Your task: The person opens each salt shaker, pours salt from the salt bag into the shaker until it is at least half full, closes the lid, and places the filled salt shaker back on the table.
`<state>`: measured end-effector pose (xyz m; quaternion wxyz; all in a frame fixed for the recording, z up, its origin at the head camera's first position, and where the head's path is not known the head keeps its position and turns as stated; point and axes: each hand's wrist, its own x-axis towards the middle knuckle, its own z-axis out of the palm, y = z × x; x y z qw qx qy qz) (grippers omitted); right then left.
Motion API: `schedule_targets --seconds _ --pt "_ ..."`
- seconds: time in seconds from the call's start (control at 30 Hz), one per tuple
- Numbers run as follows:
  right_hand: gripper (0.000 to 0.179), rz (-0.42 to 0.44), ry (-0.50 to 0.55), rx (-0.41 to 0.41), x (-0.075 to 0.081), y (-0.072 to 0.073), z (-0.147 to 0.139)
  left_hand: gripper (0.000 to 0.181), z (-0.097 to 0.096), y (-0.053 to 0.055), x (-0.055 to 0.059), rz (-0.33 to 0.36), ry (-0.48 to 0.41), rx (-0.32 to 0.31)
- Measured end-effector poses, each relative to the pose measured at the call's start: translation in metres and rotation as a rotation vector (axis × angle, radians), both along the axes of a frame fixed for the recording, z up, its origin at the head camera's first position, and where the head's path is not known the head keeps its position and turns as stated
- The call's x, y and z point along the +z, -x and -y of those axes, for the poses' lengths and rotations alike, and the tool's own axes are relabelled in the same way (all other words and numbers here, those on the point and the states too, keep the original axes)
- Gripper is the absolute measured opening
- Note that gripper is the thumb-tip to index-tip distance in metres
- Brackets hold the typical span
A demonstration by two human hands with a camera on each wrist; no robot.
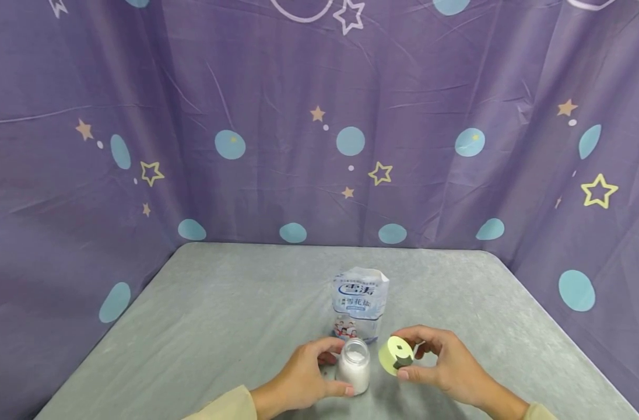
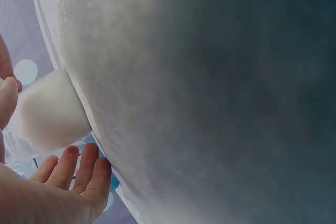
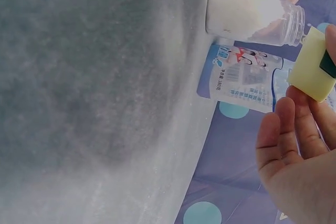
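A small clear glass jar (image 1: 354,368) filled with white grains stands upright, its mouth uncovered. My left hand (image 1: 305,373) curves around it, thumb at the front and index finger by the neck; the other fingers (image 2: 86,171) spread loosely beside the jar in the left wrist view. To the right, my right hand (image 1: 448,361) pinches a pale yellow-green round lid (image 1: 395,356) with a dark green patch, between thumb and fingers. The lid is tilted, raised close beside the jar's mouth (image 3: 297,24). Right behind the jar, a white and blue salt bag (image 1: 358,300) stands upright.
The grey cloth-covered table (image 1: 235,303) extends to both sides and behind the bag. A purple curtain (image 1: 277,175) with stars and blue dots encloses the table's back and sides.
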<state>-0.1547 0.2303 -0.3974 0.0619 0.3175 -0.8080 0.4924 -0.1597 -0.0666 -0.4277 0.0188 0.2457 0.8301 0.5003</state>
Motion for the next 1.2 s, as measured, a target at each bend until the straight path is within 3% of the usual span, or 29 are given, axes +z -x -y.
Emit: schedule_targets --seconds 0.5,1.0,1.2 --pt "0.041 -0.008 0.0 0.002 0.007 0.004 0.01 0.063 -0.012 0.005 -0.004 -0.001 -0.025 -0.021" --pt "0.041 0.016 0.013 0.0 0.013 0.011 0.024 0.055 -0.013 0.009 -0.005 0.015 -0.012 -0.016" --pt "0.041 -0.011 0.002 -0.002 0.015 0.012 0.029 0.054 -0.013 0.01 -0.004 0.016 -0.009 -0.02"
